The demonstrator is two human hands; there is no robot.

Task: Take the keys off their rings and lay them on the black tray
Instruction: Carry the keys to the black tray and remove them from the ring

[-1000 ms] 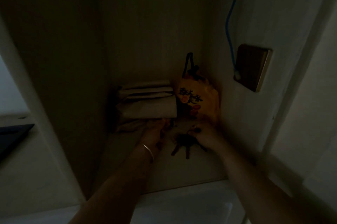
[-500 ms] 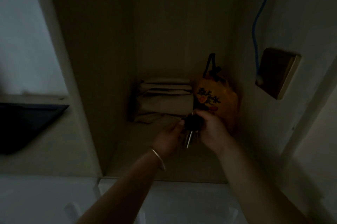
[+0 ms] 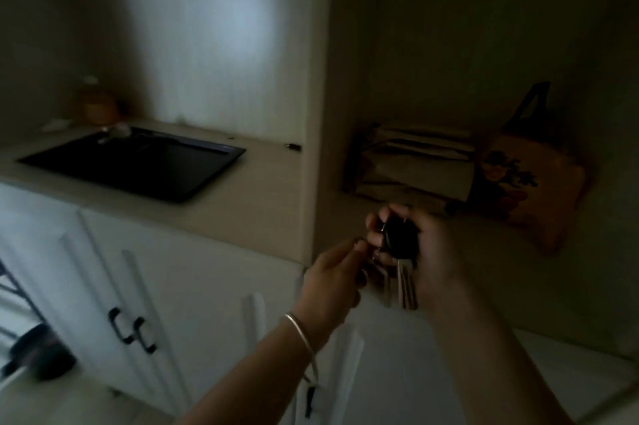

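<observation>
A bunch of keys [image 3: 405, 281] with a black fob [image 3: 401, 239] hangs in the air in front of the cabinet edge. My right hand [image 3: 430, 248] is closed around the fob, with the metal keys dangling below it. My left hand [image 3: 333, 281], a thin bangle on its wrist, pinches the ring at the left side of the bunch. The black tray [image 3: 193, 179] lies on the beige counter to the left, well apart from both hands. The room is dark and the ring itself is hard to make out.
An open shelf niche on the right holds folded brown paper bags [image 3: 415, 161] and an orange printed bag [image 3: 529, 189]. White cabinet doors with black handles [image 3: 133, 329] run below the counter [image 3: 242, 217]. A jar [image 3: 95, 103] stands behind the tray.
Both hands lifted the key bunch off the shelf floor and drew it out toward me. The view swung left, bringing the black tray and counter into sight.
</observation>
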